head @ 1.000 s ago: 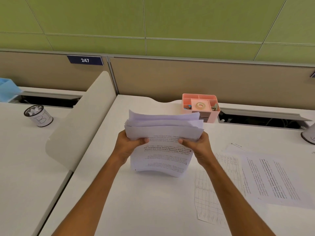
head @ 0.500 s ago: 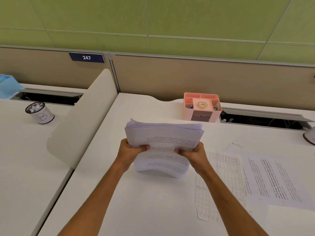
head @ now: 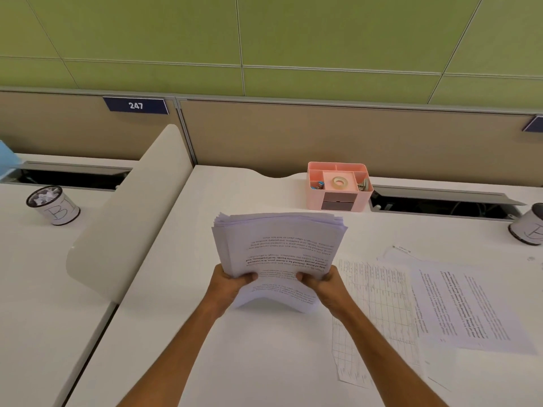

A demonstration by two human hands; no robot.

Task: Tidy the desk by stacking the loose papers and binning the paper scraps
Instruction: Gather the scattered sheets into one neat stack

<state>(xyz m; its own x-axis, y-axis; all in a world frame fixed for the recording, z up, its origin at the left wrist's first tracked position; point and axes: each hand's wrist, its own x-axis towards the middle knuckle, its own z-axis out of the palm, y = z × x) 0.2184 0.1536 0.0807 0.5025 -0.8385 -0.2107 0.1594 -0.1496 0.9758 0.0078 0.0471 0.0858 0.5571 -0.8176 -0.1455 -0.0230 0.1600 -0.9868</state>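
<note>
A thick stack of white printed papers (head: 279, 248) stands nearly upright on the white desk (head: 264, 362), its bottom edge bowed against the surface. My left hand (head: 232, 284) grips its left side, thumb on the front sheet. My right hand (head: 326, 284) grips the right side the same way. Loose sheets lie flat to the right: a gridded sheet (head: 373, 312) and a printed text sheet (head: 467, 306), with another sheet's corner (head: 402, 251) behind them. A small bin marked B (head: 53, 204), holding crumpled paper scraps, stands on the neighbouring desk at left.
A pink desk organiser (head: 338, 186) with a tape roll stands at the back. A curved white divider (head: 129, 212) separates the two desks. A second small bin (head: 529, 224) sits at the far right edge. Open cable troughs (head: 440, 205) run along the back.
The sheets' top edges, fanned out a second ago, now line up more evenly. Both hands have slid lower on the stack, which has settled down on the desk.
</note>
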